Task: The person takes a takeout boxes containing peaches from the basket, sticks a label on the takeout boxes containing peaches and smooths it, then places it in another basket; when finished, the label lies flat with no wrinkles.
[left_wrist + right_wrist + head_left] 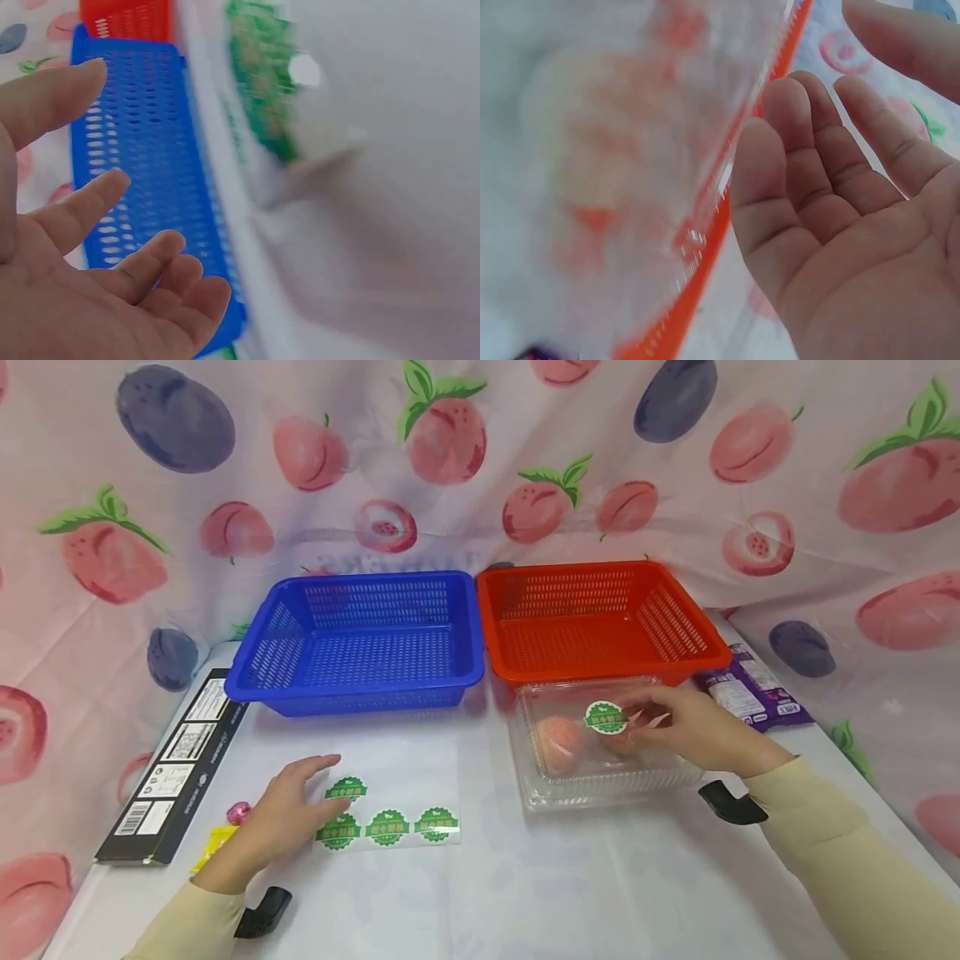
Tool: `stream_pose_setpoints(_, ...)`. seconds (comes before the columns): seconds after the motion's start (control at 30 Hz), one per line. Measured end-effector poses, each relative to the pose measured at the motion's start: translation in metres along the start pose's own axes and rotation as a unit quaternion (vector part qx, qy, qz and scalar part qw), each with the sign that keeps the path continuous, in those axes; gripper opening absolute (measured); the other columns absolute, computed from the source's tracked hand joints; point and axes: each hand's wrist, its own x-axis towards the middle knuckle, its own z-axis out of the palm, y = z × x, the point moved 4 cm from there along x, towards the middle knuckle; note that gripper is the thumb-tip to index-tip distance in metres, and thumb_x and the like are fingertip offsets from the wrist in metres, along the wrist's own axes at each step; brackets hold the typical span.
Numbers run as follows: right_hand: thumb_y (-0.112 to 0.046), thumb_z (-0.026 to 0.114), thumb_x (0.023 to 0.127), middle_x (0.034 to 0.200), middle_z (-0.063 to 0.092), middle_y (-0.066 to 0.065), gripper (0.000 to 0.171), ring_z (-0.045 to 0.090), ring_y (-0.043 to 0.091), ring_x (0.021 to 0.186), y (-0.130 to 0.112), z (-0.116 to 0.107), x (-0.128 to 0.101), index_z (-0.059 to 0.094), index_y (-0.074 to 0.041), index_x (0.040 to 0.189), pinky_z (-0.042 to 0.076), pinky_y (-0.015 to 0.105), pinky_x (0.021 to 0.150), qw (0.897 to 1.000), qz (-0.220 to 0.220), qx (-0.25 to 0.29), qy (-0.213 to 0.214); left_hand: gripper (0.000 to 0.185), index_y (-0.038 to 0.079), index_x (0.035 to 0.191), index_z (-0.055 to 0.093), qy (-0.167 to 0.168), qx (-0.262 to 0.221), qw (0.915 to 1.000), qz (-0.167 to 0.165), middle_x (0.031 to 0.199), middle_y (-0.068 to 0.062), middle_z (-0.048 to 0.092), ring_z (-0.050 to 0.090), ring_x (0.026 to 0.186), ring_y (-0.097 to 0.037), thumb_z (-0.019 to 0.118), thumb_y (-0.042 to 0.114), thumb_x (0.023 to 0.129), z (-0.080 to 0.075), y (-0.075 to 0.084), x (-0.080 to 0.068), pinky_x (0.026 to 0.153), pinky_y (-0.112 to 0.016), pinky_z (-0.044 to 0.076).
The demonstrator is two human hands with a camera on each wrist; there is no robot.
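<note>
We see one round green sticker on the clear plastic clamshell box, our right hand open above it; beside that box our left hand presses flat the strip of remaining green stickers, none yet peeled

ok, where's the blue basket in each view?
Head: blue basket left of centre, behind the left hand.
Left wrist: upper left, beyond the fingers.
Right wrist: not in view.
Shared landmark: red basket, beside it in head and left wrist views, rim along the right wrist view.
</note>
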Motion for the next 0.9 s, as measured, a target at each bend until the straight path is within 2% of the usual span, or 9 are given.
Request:
stream_pose_setpoints(0.1, -0.024, 0.073, 0.094, 0.122, 0.064, 0.011, 0.045, 0.06, 0.027, 0.105, 0.002, -0.009, -0.008, 0.061, -0.005, 0.134, 0.054, 0.046, 0.09, 1.0, 0.02, -0.008, 0.011, 0.069, 0.003, 0.149, 0.043, 0.013, -0.01, 0.9998, 0.01, 0.151, -0.029, 0.036, 0.028, 0.14, -0.051, 0.072, 0.029, 0.092, -0.005, 0.012, -0.001, 0.11, -0.068, 0.024)
stream_pose_setpoints(0.2, -0.024, 0.07, 0.096, 0.124, 0.064, 0.015, 0.046, 0.059, 0.029, 0.107, 0.004, -0.018, -0.014, 0.059, -0.004, 0.136, 0.055, 0.048, 0.09, 0.999, 0.03, -0.014, 0.024, 0.071, 0.007, 0.152, 0.039, 0.011, -0.025, 0.9996, 0.007, 0.155, -0.025, 0.034, 0.028, 0.141, -0.049, 0.071, 0.033, 0.094, -0.008, 0.026, -0.001, 0.11, -0.066, 0.026)
stream_pose_setpoints(0.33, -0.026, 0.068, 0.097, 0.119, 0.064, 0.014, 0.045, 0.06, 0.03, 0.105, 0.009, -0.03, -0.023, 0.059, -0.004, 0.136, 0.055, 0.036, 0.082, 0.998, 0.035, -0.03, 0.045, 0.071, 0.01, 0.154, 0.037, 0.006, -0.052, 0.9985, 0.015, 0.158, -0.02, 0.032, 0.031, 0.141, -0.046, 0.068, 0.036, 0.096, -0.006, 0.044, 0.002, 0.11, -0.063, 0.03)
stream_pose_setpoints(0.5, -0.029, 0.068, 0.097, 0.117, 0.063, 0.014, 0.047, 0.059, 0.032, 0.105, 0.019, -0.039, -0.032, 0.058, -0.006, 0.137, 0.053, 0.025, 0.076, 0.996, 0.045, -0.05, 0.065, 0.064, 0.012, 0.152, 0.042, 0.011, -0.095, 0.9932, 0.065, 0.157, -0.016, 0.036, 0.03, 0.143, -0.041, 0.067, 0.034, 0.098, 0.007, 0.064, 0.01, 0.113, -0.058, 0.031)
stream_pose_setpoints(0.63, -0.035, 0.066, 0.098, 0.135, 0.055, 0.02, 0.057, 0.056, 0.043, 0.116, 0.03, -0.038, -0.037, 0.052, -0.007, 0.145, 0.058, 0.041, 0.083, 0.996, 0.059, -0.039, 0.055, 0.063, 0.012, 0.152, 0.043, 0.001, -0.141, 0.9852, 0.098, 0.158, -0.014, 0.035, 0.029, 0.145, -0.039, 0.067, 0.033, 0.097, 0.025, 0.078, 0.018, 0.114, -0.056, 0.029)
stream_pose_setpoints(0.73, -0.038, 0.066, 0.098, 0.148, 0.044, 0.024, 0.065, 0.05, 0.05, 0.122, 0.04, -0.034, -0.04, 0.044, -0.008, 0.151, 0.052, 0.06, 0.088, 0.996, 0.071, -0.021, 0.045, 0.066, 0.014, 0.154, 0.04, -0.014, -0.173, 0.9793, 0.104, 0.159, -0.01, 0.034, 0.028, 0.145, -0.038, 0.069, 0.031, 0.096, 0.04, 0.089, 0.024, 0.114, -0.056, 0.028)
stream_pose_setpoints(0.9, -0.033, 0.068, 0.097, 0.154, 0.035, 0.028, 0.07, 0.047, 0.054, 0.125, 0.055, -0.025, -0.042, 0.037, -0.007, 0.155, 0.047, 0.067, 0.091, 0.997, 0.056, -0.007, 0.047, 0.073, 0.021, 0.156, 0.037, -0.038, -0.209, 0.9719, 0.102, 0.161, -0.004, 0.031, 0.028, 0.146, -0.038, 0.073, 0.029, 0.093, 0.064, 0.106, 0.032, 0.114, -0.058, 0.028)
